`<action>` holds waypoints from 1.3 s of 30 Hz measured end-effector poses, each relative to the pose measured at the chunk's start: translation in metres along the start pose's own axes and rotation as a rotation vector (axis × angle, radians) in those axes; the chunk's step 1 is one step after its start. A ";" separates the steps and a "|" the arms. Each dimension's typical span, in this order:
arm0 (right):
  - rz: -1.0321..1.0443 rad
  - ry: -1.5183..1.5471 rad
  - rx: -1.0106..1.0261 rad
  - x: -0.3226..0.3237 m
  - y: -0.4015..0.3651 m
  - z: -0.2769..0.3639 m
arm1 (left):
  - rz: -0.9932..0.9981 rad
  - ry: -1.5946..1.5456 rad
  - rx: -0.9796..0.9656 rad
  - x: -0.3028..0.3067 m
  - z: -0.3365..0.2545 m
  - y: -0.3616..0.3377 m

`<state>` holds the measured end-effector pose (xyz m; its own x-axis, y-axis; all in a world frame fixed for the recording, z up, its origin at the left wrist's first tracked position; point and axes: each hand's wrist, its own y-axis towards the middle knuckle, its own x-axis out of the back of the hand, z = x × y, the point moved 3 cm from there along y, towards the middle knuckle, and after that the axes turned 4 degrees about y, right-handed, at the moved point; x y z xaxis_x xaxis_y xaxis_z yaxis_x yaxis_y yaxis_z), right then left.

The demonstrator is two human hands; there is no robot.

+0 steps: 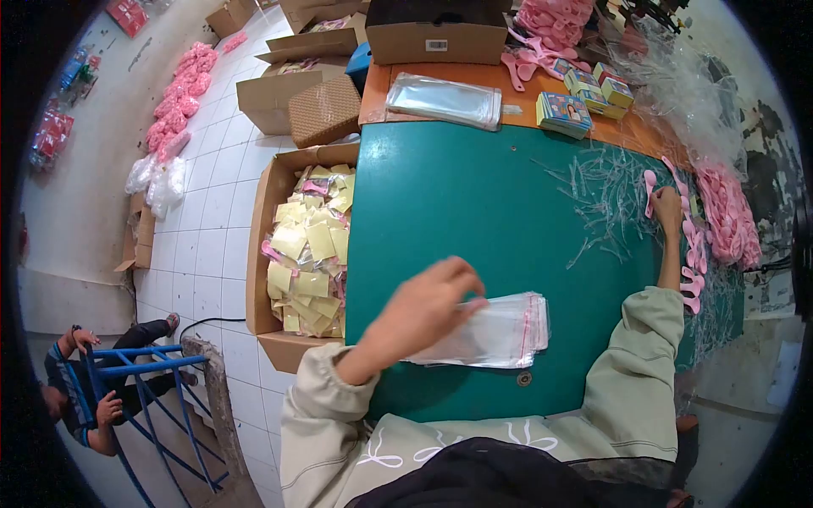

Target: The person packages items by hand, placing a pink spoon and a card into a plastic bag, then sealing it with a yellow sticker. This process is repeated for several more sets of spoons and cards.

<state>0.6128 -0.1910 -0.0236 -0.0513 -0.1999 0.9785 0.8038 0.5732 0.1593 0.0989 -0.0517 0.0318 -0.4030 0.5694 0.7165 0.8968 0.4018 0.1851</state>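
A stack of clear plastic bags (500,334) with red-lined flaps lies on the green table in front of me. Just over the stack's left part is my left hand (423,305), fingers curled and thumb near the fingertips; whatever it may pinch is hidden. At the table's right side my right hand (667,206) is closed on a pink plastic spoon (649,188), its bowl pointing away from me. More pink spoons (694,245) lie in a row beside that wrist. Thin clear plastic strips (605,199) are scattered left of the right hand.
A cardboard box (261,254) of filled packets with yellow cards stands left of the table. On the orange surface are clear sleeves (445,100), stacks of small cards (563,114) and a brown box (436,42). A pink bundle (726,212) lies right. Another person (102,389) holds a blue frame.
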 end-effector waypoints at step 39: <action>0.154 1.337 0.343 0.095 -0.154 0.236 | 0.022 -0.987 0.389 -0.018 0.047 0.042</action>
<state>0.3441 -0.1106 0.0755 0.7800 -0.6069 0.1527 0.5557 0.7839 0.2771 0.1353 -0.0112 -0.0051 -0.5133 0.8394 -0.1786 0.8562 0.4865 -0.1740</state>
